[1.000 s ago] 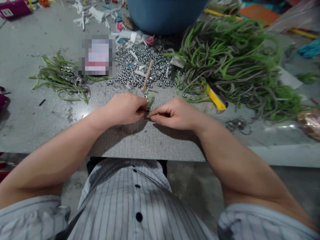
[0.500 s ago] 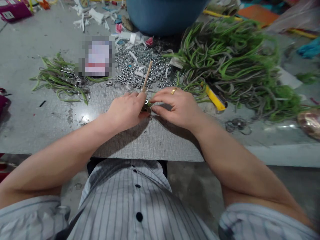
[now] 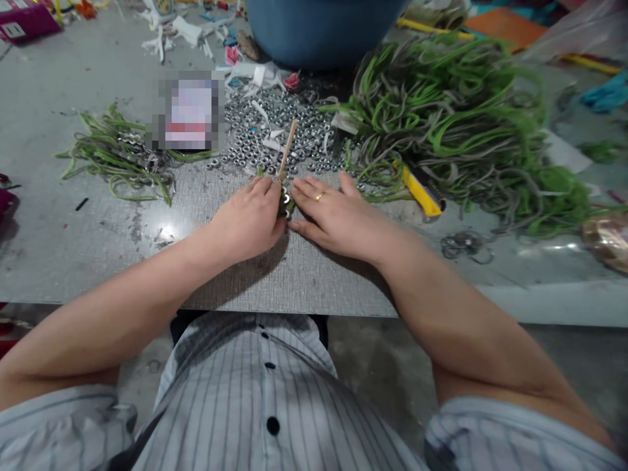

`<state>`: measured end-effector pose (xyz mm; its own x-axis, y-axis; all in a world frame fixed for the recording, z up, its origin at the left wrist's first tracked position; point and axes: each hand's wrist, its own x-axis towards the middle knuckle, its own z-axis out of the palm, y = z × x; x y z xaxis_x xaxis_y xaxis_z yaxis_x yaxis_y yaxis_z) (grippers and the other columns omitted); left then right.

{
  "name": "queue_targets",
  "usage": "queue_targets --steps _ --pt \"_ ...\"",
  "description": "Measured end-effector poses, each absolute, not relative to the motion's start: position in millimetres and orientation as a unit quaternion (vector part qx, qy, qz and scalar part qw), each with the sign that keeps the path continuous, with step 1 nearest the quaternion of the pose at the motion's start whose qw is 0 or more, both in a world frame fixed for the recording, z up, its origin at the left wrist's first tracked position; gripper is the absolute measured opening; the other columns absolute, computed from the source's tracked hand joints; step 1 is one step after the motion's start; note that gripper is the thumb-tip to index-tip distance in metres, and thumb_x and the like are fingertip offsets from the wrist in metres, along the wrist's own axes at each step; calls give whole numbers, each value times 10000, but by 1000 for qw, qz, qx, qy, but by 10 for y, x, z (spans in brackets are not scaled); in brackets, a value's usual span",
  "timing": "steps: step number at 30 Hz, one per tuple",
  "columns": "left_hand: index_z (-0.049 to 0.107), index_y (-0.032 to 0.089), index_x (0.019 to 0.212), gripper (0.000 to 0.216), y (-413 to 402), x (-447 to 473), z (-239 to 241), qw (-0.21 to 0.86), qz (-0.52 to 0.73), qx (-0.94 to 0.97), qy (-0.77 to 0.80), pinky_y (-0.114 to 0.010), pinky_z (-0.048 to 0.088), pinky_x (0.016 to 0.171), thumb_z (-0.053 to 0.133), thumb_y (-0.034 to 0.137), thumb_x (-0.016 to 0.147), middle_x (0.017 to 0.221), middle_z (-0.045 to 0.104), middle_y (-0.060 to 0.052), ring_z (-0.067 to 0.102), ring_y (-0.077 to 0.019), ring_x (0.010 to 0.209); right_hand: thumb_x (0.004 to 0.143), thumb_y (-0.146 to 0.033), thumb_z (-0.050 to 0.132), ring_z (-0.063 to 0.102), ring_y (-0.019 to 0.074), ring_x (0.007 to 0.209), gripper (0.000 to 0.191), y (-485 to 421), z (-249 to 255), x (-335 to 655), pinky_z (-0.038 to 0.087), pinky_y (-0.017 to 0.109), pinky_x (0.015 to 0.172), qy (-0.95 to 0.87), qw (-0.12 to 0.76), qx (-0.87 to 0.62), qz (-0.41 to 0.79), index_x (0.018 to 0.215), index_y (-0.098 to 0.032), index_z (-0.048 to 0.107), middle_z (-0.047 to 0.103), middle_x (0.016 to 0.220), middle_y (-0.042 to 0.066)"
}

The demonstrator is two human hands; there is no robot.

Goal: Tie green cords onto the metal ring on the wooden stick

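Note:
My left hand (image 3: 251, 212) is closed around a small bundle of green cord (image 3: 286, 208), mostly hidden by the fingers. A shiny metal ring, perhaps a nut (image 3: 286, 197), shows on the bundle. Out of its far end rises a thin wooden stick (image 3: 289, 147), pointing away from me. Close on the right, my right hand (image 3: 334, 214) has its fingers stretched out and its thumb apart, with the fingertips at the edge of the bundle. It wears a gold ring. Beyond both hands spreads a heap of metal nuts (image 3: 275, 121) mixed with white scraps.
A big pile of green and grey cords (image 3: 441, 118) covers the right, with a yellow utility knife (image 3: 420, 190) before it. Left lies a smaller cord bunch (image 3: 118, 154) beside a blurred-out card (image 3: 190, 111). A blue tub (image 3: 324, 33) stands at the back of the table.
My right hand's fingers have gone from a pinch-like curl to stretched out and flatter, turning palm down by the bundle. My left hand has hardly moved.

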<state>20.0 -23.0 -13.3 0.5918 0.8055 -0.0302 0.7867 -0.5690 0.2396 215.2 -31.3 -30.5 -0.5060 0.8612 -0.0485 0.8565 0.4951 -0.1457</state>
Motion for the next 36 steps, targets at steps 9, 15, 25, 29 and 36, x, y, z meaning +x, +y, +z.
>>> queue_targets --steps 9,15,25,29,36 --pt "319 -7 1617 640 -219 274 -153 86 -38 869 486 -559 210 1306 405 334 1082 1701 282 -264 234 -359 1615 1074 -513 296 257 424 1598 695 -301 -340 2153 87 839 1192 -856 -25 -510 76 1652 -128 309 351 1699 213" --pt "223 -10 1653 744 -234 218 -99 70 -99 868 482 -656 116 1295 407 435 1086 1726 189 -257 177 -379 1629 1024 -704 194 236 471 1590 887 -275 -440 2227 25 855 1174 -844 -25 -535 29 1694 -122 172 327 1703 243" --pt "305 84 1660 877 -309 167 5 -6 -147 855 497 -649 36 1288 403 674 1019 1699 315 -223 248 -404 1604 931 -822 -28 239 485 1583 1128 -223 -425 2304 -34 825 1182 -770 -88 -631 -27 1643 -7 289 345 1671 304" --pt "318 -4 1634 963 -318 153 34 -10 -193 837 511 -613 23 1302 404 716 1000 1692 284 -279 260 -420 1597 917 -823 -75 286 501 1557 1131 -164 -532 2443 -63 832 1170 -754 -61 -652 -54 1617 -72 403 408 1655 261" --pt "616 64 1406 707 -283 75 16 1 -60 873 485 -693 137 1253 582 613 962 1447 624 -257 446 -482 1465 1030 -704 209 480 494 1436 799 -153 -459 2449 91 879 1130 -793 97 -599 -48 1493 -179 594 591 1526 207"
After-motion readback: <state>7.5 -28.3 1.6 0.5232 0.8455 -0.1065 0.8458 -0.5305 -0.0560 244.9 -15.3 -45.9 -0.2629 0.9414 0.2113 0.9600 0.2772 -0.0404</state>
